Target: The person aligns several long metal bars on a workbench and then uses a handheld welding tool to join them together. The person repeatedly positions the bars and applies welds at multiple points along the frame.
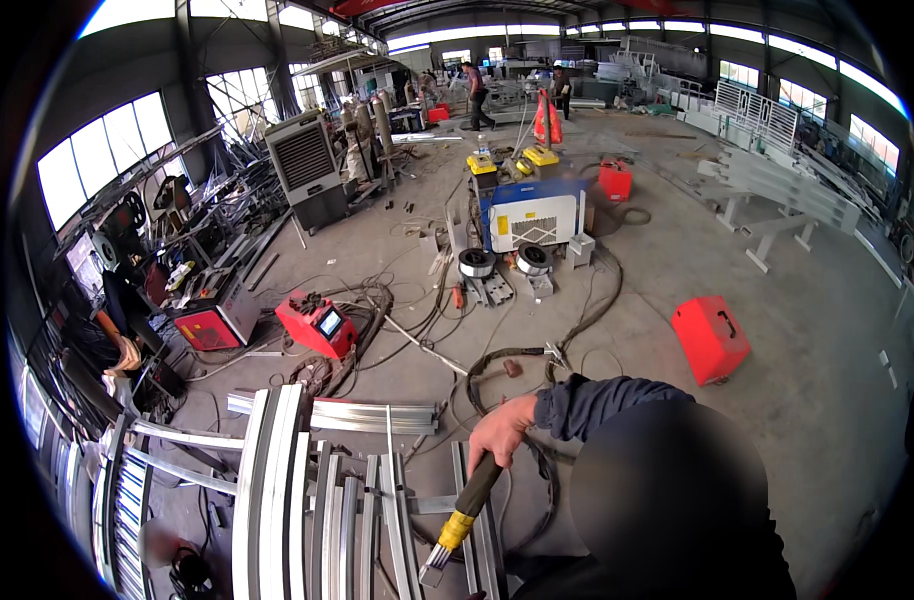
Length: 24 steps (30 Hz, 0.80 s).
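Observation:
My right hand [502, 432], in a dark sleeve, is closed around the upper end of a hand tool [475, 492]. The tool has a thick dark handle, a yellow collar and a silver metal end pointing down and to the left. I cannot make out its exact kind. Its tip is over or beside long silver metal profiles [392, 525]; whether it touches them is unclear. Wider silver profiles [267, 500] lie to the left of these. A blurred round patch hides the area beside my right arm. My left hand is out of view.
Cables [557, 500] snake over the floor beyond my hand. A red machine with a screen [317, 325], a red box [712, 340] and a blue-and-white machine [532, 218] with wire spools [477, 264] stand farther off. Other people [475, 95] are at the back.

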Tool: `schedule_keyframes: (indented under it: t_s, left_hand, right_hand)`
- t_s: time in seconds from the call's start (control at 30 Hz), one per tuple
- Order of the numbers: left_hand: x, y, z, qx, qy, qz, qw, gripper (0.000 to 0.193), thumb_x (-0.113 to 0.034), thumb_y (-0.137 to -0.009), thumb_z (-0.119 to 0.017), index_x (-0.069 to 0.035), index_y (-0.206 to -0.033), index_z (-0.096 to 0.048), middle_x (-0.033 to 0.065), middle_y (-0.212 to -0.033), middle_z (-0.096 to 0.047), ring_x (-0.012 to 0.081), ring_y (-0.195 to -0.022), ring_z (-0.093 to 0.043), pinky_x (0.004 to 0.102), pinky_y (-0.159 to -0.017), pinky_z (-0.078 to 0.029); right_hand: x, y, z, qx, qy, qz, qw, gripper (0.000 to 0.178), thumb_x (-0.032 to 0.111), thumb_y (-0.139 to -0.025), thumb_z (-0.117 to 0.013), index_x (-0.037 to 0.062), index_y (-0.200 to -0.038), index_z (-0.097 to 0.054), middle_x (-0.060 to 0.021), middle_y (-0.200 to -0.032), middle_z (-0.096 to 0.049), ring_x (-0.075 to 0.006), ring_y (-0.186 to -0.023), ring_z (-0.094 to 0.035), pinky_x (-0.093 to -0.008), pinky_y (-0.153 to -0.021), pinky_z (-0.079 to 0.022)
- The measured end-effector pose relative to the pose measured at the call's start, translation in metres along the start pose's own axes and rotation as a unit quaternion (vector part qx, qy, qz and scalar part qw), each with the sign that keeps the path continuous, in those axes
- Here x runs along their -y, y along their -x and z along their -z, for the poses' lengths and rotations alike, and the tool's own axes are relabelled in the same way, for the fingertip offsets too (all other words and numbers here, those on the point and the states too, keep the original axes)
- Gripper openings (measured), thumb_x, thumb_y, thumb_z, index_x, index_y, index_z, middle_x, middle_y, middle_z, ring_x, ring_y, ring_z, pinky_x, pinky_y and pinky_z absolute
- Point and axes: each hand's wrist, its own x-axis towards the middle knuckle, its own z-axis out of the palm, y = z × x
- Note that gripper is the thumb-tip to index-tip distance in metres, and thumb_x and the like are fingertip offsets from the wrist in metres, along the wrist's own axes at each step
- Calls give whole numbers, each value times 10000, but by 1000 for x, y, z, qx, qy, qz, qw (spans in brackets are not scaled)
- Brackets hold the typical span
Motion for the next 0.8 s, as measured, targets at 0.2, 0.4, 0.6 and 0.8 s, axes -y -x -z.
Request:
schedule_keyframes:
  t_s: [0.2, 0.4, 0.6, 0.8]
  left_hand:
    - [-52, 39, -84, 59, -34, 25, 997, 730, -329, -1085, -723, 38, -1658, -458, 179, -1545, -639, 298, -1438, -599, 445, -1188, -485]
    - [14, 74, -119, 74, 175, -133, 973, 876, -447, -1043, -776, -57, -1704, -354, 183, -1596, -554, 364, -1402, -615, 537, -1199, -482]
    - [38, 172, -149, -29, 265, -282, 922, 823, -479, -928, -877, -107, -1561, -506, 162, -1527, -633, 412, -1432, -580, 619, -1257, -404]
    - [20, 285, -163, -147, 201, -413, 876, 563, -325, -985, -815, -114, -1450, -580, 116, -1368, -673, 324, -1291, -647, 628, -1240, -438]
  right_hand:
    - [44, 94, -130, -139, -97, -48, 984, 771, 69, -748, -761, 133, -1514, -697, -35, -944, -735, -167, -831, -632, -349, -741, -511]
    - [104, 106, -309, -170, -332, 10, 928, 743, 19, -876, -750, 72, -1604, -610, 7, -1264, -759, -87, -1091, -641, -263, -967, -515]
    - [166, 43, -463, -138, -446, 83, 881, 831, 61, -885, -771, 66, -1674, -511, -6, -1404, -680, -107, -1206, -601, -291, -1074, -478]
    - [212, -45, -493, -29, -334, 200, 921, 936, 338, -1011, -805, 109, -1767, -301, -97, -1477, -617, -204, -1346, -559, -398, -1181, -445]
